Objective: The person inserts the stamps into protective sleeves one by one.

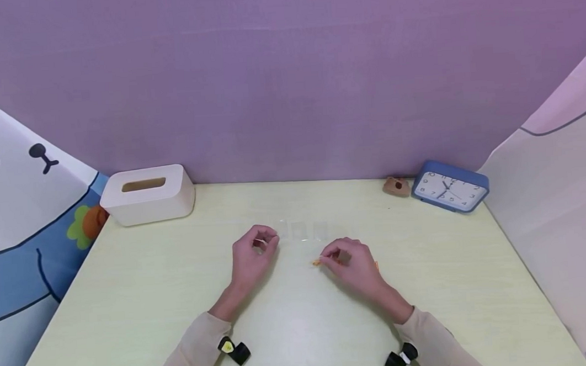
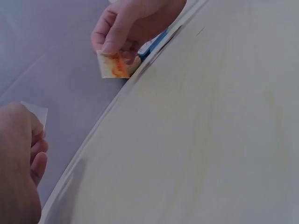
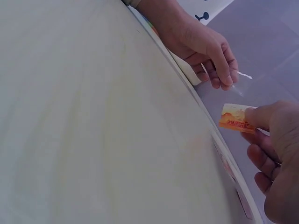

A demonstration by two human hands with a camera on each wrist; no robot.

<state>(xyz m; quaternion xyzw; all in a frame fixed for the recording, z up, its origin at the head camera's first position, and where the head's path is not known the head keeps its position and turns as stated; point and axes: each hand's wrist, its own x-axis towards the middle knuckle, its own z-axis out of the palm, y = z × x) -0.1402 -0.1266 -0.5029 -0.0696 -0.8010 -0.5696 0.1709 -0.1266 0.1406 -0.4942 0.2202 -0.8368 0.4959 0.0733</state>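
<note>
Right hand (image 1: pixel 354 265) pinches orange-printed slip (image 3: pixel 235 120), table edges (image 1: pixel 293 182) distant.

Right of centre in the right-wrist view, there's a small, flat, rectangular orange-and-cream printed piece (image 3: pixel 231 121), pinched at one end, orange band lowermost! Just above it, thin clear plastic film (image 3: pixel 241 85) is held too, white glinting along its top edge.
</note>
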